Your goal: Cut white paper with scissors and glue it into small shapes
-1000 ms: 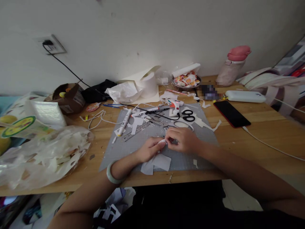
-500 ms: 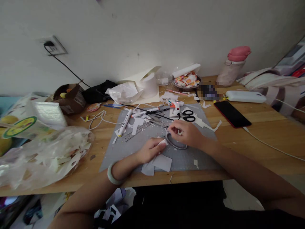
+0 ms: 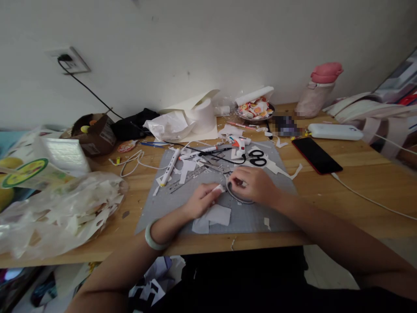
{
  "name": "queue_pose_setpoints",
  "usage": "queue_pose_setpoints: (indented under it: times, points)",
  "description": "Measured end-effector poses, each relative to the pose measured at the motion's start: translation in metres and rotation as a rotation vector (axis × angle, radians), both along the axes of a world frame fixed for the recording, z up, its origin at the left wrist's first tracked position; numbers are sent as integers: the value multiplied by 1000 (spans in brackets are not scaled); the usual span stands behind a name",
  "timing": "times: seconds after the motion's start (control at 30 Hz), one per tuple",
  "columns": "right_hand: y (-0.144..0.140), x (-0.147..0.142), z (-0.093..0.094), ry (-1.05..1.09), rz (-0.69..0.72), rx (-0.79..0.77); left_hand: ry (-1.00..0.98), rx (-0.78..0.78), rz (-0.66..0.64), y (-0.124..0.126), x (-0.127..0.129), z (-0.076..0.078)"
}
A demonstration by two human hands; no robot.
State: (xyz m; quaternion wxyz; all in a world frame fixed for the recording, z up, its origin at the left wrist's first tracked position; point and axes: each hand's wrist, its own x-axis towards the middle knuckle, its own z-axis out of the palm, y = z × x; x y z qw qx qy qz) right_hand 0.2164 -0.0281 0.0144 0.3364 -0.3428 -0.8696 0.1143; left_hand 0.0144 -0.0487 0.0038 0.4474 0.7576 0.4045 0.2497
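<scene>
My left hand is closed on a small white piece of paper, its thumb pressed along it. My right hand is just to the right, fingers curled together over the grey-handled scissors; what they pinch, if anything, is too small to make out. The scissors lie on the grey cutting mat, blades partly hidden among scraps. Paper pieces lie below my left hand. Beyond my right hand rest black-handled scissors and a white glue gun.
A white pen-like tool and a metal ruler lie on the mat's left. Plastic bags with scraps cover the table's left. At right are a phone, a white power bank and a pink-lidded bottle.
My left hand has shifted slightly left, away from my right hand, with the white paper still in it. My right hand's fingers are lower and more curled by the scissors handle.
</scene>
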Motion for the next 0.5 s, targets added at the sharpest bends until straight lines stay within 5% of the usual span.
queue_pose_setpoints:
  times: [0.1,0.17,0.33,0.5]
  points:
    - [7,5,0,63,-73,-67,75,85,244,9,-10,3]
    - [9,6,-1,74,-91,-80,267,166,292,15,-16,12]
    - [7,2,-4,-52,-69,-57,731,264,161,23,-17,34]
    - [8,1,-12,-43,-4,-51,789,322,-23,20,-15,34]
